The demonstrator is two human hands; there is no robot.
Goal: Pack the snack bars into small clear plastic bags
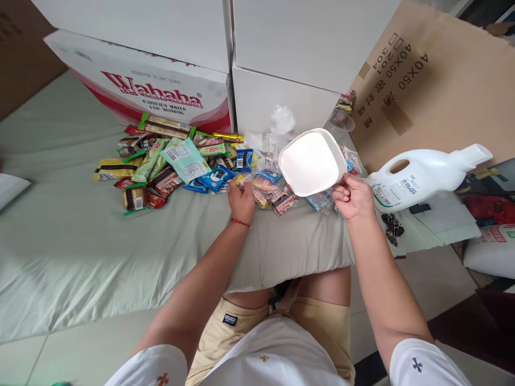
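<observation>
White tub [312, 162], in R hand [354, 197], L hand [240, 201] palm-down at snack pkts [189, 161]

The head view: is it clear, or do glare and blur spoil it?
In the head view, the tub is nearly washed out inside; the sheet looks pale and bright at lower left, with soft fold shadows; large print on the Wahaha box is readable, but most small print on the wrappers is not.

sheet [68, 214] open leftward, tub [311, 162] and bottle [428, 174] blocking right
</observation>
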